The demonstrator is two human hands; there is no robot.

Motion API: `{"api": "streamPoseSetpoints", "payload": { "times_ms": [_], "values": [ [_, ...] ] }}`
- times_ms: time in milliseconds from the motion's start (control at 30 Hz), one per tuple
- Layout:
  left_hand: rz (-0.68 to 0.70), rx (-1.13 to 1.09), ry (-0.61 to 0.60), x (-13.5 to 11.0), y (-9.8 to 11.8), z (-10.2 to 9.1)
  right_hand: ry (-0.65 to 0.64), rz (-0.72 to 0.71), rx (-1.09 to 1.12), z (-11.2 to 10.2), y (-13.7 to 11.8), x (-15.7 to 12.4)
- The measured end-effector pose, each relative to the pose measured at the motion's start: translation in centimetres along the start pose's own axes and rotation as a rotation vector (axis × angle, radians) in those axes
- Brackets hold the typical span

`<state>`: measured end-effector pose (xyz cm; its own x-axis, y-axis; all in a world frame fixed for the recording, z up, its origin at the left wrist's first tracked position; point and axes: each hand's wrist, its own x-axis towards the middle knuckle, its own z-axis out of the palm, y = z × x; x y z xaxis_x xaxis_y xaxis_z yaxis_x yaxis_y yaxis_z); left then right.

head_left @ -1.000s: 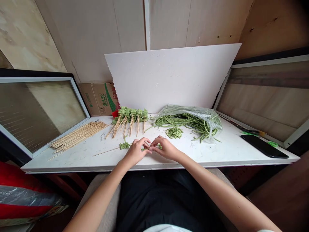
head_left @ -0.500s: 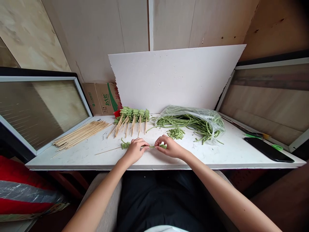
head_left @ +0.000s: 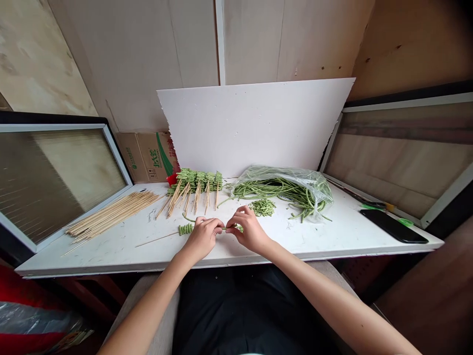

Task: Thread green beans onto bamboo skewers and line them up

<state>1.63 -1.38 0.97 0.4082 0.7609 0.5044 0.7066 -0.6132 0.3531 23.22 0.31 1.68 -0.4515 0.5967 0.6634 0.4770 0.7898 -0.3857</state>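
My left hand (head_left: pixel 202 236) and my right hand (head_left: pixel 249 229) meet near the front middle of the white table (head_left: pixel 332 236). Both pinch a thin green bean (head_left: pixel 228 228) stretched between their fingertips. A bamboo skewer (head_left: pixel 157 239) with a few green bean pieces (head_left: pixel 185 229) threaded on it lies just left of my left hand, running under it. A small heap of cut bean pieces (head_left: pixel 262 207) lies just beyond my right hand.
A clear bag of long green beans (head_left: pixel 288 190) lies at the back right. Finished bean skewers (head_left: pixel 194 185) are stacked at the back middle, bare bamboo skewers (head_left: pixel 111 214) at the left. A black phone (head_left: pixel 393 226) lies at the right edge. A white board (head_left: pixel 254 123) leans behind.
The hands were close together, spread apart along the bean, and have now come together again. The camera view shifted slightly.
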Motion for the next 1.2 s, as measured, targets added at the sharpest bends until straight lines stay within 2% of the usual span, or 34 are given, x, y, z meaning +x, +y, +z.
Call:
{"api": "streamPoseSetpoints", "payload": {
  "times_ms": [167,300,400,633,767,900,1067,1200],
  "values": [
    [-0.011,-0.056,0.037,0.1,1.0,-0.7,0.164,0.169,0.175,1.0,-0.1,-0.3],
    [0.001,-0.112,0.054,0.3,1.1,-1.5,0.179,0.247,0.34,1.9,-0.2,-0.7],
    [0.006,-0.152,0.067,0.3,1.0,-1.8,0.174,0.252,0.4,2.4,-0.4,-0.9],
    [0.025,-0.251,0.058,0.4,1.2,-2.1,0.121,0.162,0.449,1.7,-1.0,-0.6],
    [0.028,-0.24,0.031,0.3,0.9,-2.0,0.143,0.056,0.418,0.9,-1.4,-0.3],
    [0.037,-0.22,0.02,0.3,1.0,-2.1,0.157,-0.092,0.272,0.4,-1.6,-0.3],
    [0.076,-0.219,-0.009,0.4,1.7,-2.8,0.114,-0.219,0.014,0.0,-1.7,-0.8],
    [0.102,-0.23,-0.026,0.4,2.0,-3.2,0.084,-0.293,-0.108,0.0,-1.5,-1.1]
  ]
}}
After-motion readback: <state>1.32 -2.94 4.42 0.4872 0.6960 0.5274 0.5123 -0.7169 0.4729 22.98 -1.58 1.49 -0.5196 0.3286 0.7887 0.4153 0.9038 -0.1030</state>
